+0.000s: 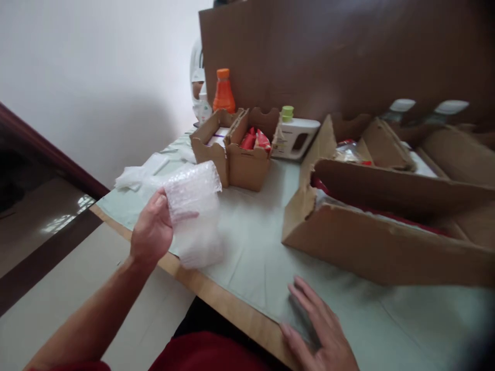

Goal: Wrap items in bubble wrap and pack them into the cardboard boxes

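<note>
My left hand [152, 226] is closed on a sheet of clear bubble wrap [198, 226], thumb in front and fingers behind, faintly visible through the plastic. The wrap hangs upright over the table's front left edge area. More crumpled plastic wrap [141, 172] lies just beyond it. My right hand [320, 330] hovers at or rests on the table's front edge, fingers spread, holding nothing; whether it touches the cloth I cannot tell. Nearest to it is the large cardboard box [371, 247] with torn-edged compartments, holding packets.
Two small cardboard boxes [249, 170] stand at the back, one with red packets [255, 139]. Behind are an orange bottle [224, 95] and a white jug [296, 136] with a green cap. White-capped bottles [402, 106] stand behind the large box. A brown panel [340, 56] borders the back.
</note>
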### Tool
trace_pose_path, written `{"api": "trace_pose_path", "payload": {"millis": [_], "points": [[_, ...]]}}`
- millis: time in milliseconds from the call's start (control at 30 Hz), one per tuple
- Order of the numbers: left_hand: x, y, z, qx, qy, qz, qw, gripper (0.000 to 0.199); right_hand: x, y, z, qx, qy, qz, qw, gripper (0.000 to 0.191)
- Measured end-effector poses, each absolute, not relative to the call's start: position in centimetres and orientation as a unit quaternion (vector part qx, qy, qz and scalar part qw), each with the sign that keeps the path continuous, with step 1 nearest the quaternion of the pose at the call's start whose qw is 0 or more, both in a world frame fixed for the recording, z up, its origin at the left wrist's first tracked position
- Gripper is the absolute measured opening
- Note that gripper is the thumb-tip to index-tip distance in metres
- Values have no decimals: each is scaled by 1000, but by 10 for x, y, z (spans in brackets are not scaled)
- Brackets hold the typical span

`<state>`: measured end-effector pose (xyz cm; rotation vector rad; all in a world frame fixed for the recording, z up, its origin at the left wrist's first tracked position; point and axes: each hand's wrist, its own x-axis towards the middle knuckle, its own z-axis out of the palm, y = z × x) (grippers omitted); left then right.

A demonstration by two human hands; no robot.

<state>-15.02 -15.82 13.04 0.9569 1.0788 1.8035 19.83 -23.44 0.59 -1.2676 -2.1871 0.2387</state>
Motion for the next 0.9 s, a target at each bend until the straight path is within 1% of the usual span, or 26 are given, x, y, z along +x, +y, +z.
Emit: {"api": "trace_pose_path", "payload": {"millis": [67,133,200,267,333,367,400,467,500,533,567,633,733,767,800,867,900], "points": [[-122,-169,123,337,414,722,441,31,181,-233,27,-487,-783,186,339,52],[-95,-176,116,318,405,711,478,42,167,-230,42,-480,-748,265,374,55],[-72,-181,115,332,408,674,518,54,159,-225,50,-476,-713,330,395,65],[-55,-186,120,366,426,617,551,64,156,-216,53,-477,-670,390,414,82],[-46,-192,128,405,454,570,553,72,154,-207,55,-471,-622,450,435,93],[-45,-195,133,424,470,554,541,76,153,-203,56,-458,-601,488,437,91],[-46,-198,137,439,486,544,525,79,152,-201,56,-440,-581,532,431,82],[-51,-203,144,454,508,544,489,81,148,-200,56,-398,-551,621,391,54],[-54,-204,146,454,514,553,474,79,147,-202,55,-378,-544,656,362,41],[-57,-204,146,448,516,567,460,75,147,-206,54,-361,-542,682,334,32],[-59,-203,145,441,512,586,447,71,148,-210,52,-351,-541,697,313,27],[-60,-201,137,426,497,628,421,60,158,-220,52,-353,-540,702,301,24],[-55,-201,108,394,499,655,408,42,190,-227,60,-445,-511,646,351,24],[-52,-204,96,385,515,640,420,41,205,-226,64,-490,-496,615,368,27],[-50,-208,83,380,536,612,441,44,220,-223,67,-535,-480,582,381,31],[-48,-222,60,394,560,521,510,56,252,-216,71,-613,-456,512,393,39],[-48,-230,52,414,562,467,544,59,267,-212,70,-644,-454,473,394,42]]}}
